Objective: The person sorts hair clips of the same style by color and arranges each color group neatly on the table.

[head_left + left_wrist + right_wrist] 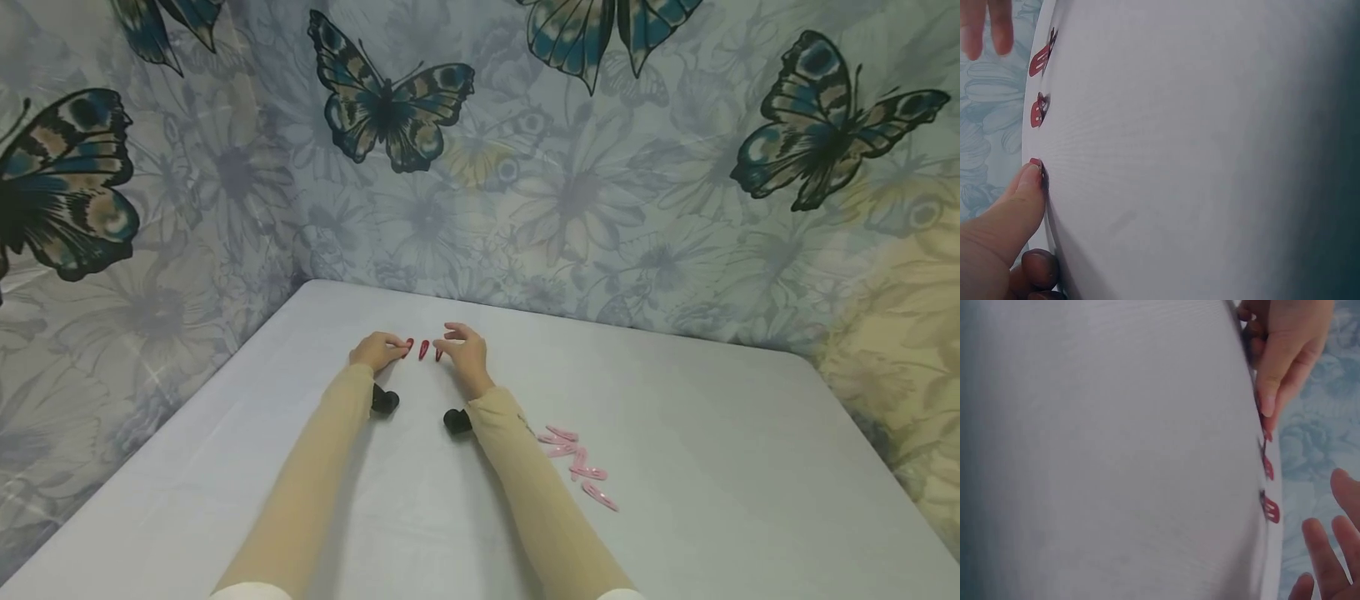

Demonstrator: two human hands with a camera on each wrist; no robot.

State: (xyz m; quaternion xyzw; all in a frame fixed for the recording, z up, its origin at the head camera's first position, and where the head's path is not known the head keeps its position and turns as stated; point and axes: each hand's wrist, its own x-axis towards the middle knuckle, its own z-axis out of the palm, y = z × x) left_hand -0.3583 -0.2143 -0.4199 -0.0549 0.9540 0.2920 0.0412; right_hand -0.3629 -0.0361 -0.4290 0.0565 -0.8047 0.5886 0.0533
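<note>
From my remote post I found the left sleeve [315,483] and right sleeve [540,492] tan and long, each with a white edge [251,592] at its upper end. The right bore a small dark marking [526,424] (too small to read). A rounded black device [386,402] sat at each wrist. Left hand [375,350] and right hand [469,358] were bare.

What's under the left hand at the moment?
Part of a red snap hair clip shows at the tips of the left hand. The fingers cover the rest; whether anything else lies beneath can't be seen.
</note>
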